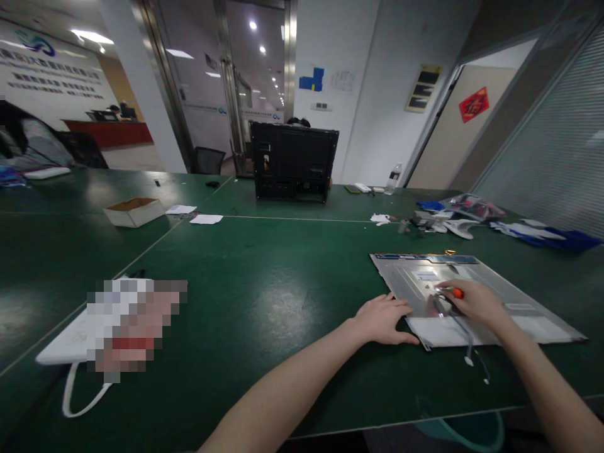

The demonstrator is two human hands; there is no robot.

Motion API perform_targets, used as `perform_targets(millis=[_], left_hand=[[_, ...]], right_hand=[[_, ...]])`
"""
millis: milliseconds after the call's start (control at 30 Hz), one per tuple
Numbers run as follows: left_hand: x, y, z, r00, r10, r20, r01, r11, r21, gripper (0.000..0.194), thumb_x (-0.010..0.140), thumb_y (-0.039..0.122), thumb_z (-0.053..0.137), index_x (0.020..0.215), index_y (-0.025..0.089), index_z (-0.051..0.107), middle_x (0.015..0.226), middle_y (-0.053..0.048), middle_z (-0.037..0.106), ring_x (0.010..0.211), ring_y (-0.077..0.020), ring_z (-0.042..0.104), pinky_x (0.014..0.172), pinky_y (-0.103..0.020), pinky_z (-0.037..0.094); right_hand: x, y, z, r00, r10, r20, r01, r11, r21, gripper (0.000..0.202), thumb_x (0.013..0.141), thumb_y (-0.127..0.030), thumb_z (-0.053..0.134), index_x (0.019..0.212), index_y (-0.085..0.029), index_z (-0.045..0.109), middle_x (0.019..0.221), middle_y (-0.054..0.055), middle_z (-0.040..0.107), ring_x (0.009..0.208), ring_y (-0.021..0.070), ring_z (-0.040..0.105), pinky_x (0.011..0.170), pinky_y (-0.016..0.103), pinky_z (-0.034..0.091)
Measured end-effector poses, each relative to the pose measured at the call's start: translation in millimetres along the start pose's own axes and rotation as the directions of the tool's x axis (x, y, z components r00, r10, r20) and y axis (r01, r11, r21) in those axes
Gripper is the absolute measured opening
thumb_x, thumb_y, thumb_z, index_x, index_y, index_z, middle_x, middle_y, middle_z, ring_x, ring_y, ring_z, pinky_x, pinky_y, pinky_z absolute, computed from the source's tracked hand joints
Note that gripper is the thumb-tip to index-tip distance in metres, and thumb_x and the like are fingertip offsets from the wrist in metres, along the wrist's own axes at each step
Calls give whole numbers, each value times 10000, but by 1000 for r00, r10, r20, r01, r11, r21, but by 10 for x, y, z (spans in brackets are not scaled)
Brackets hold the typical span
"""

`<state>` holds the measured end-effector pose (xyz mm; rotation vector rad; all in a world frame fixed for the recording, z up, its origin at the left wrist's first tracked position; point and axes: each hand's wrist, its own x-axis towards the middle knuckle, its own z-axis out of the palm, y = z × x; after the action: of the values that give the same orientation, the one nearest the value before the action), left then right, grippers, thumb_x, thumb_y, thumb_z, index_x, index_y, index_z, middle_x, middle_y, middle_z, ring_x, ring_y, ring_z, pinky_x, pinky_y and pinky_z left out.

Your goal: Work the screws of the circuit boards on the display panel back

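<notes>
A white box (134,214) sits on the green table (283,264).

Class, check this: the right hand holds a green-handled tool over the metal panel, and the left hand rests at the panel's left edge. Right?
The tool has an orange handle, not green, as the head view shows. The right hand holds it over the metal panel, with the left hand at the panel's left edge.

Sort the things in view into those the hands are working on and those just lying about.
In use:
silver panel, left hand at its edge
orange-handled tool, in right hand
cables

Apparently lying about:
open box
bottle
white paper
</notes>
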<state>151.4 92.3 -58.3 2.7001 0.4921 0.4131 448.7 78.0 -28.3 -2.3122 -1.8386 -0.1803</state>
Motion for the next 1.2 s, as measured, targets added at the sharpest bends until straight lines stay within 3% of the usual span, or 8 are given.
perform_targets(millis=[167,333,533,733,900,1100,1200], left_hand=[[104,-97,60,997,-49,-57,47,998,-31,797,819,683,543,1362,110,433,1445,-171,436,1319,-316,428,1073,-424,368],[198,-158,124,990,-112,-81,107,992,-62,836,761,747,560,1295,110,475,1360,-169,508,1217,-324,514,1006,-417,425],[227,-214,132,988,-133,-77,128,989,-69,776,779,717,560,1263,115,478,1309,-160,533,1170,-314,538,970,-407,445],[217,-285,155,965,-211,-158,206,977,-48,914,730,764,565,1323,86,412,1313,-190,497,1200,-327,486,1008,-423,405],[220,-299,158,966,-204,-157,203,979,-23,891,718,777,567,1260,77,462,1266,-186,522,1169,-319,497,986,-413,417],[238,-283,120,967,-215,-135,211,977,-45,895,700,792,575,1247,91,473,1230,-173,561,1133,-317,530,965,-414,418],[264,-288,141,964,-206,-167,201,979,-44,889,693,793,584,1223,85,496,1190,-171,583,1104,-317,547,941,-416,435]], right_hand=[[-228,383,-39,988,-40,151,18,989,147,234,776,-327,660,994,-257,709,1191,138,666,1060,297,615,888,356,427],[-273,609,64,981,0,194,-39,980,194,213,778,-357,633,955,-258,697,1132,168,671,968,300,635,819,373,444],[-57,592,175,977,-10,215,-33,980,198,132,792,-316,612,834,-225,699,1046,174,677,901,303,618,816,392,430],[-65,596,178,974,-73,215,25,976,218,119,795,-318,635,878,-242,676,1054,162,662,885,275,613,803,362,430],[-15,569,184,972,-125,199,83,975,205,130,820,-340,611,841,-230,677,1038,156,656,887,246,609,795,326,425],[75,545,251,975,-175,134,157,979,131,269,845,-467,558,784,-230,670,944,107,678,863,251,626,774,312,434],[39,503,311,987,-160,23,159,986,39,323,845,-513,549,737,-232,667,884,73,686,796,232,639,706,282,443]])
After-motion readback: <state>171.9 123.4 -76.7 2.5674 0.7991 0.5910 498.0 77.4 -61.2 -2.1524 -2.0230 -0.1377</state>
